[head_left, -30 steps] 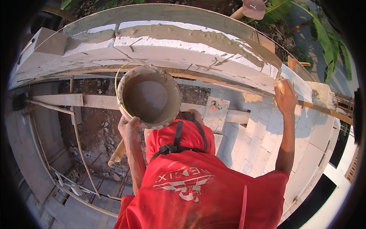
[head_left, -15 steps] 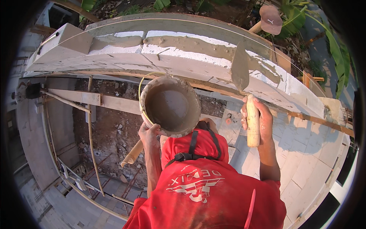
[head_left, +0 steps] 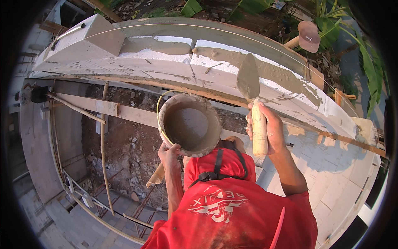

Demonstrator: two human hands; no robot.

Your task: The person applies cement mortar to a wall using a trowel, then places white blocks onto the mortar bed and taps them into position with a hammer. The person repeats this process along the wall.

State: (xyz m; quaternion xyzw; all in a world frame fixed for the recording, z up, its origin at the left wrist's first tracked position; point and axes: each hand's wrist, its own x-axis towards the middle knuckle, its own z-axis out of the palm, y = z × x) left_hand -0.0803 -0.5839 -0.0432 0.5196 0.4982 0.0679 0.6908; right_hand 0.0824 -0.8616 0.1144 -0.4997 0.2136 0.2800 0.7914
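A mortar-caked bucket (head_left: 190, 124) is held up by the left hand (head_left: 169, 151), fingers closed on its lower rim; grey mortar is seen inside; its wire handle hangs at the left side. A trowel (head_left: 253, 103) is gripped by the right hand (head_left: 269, 130), fist closed round the pale wooden handle; the blade is pointed upward, coated grey, just over the white block wall (head_left: 166, 54). A wet mortar bed (head_left: 273, 74) is spread along the wall top. A scaffold plank (head_left: 91, 106) is seen below the bucket.
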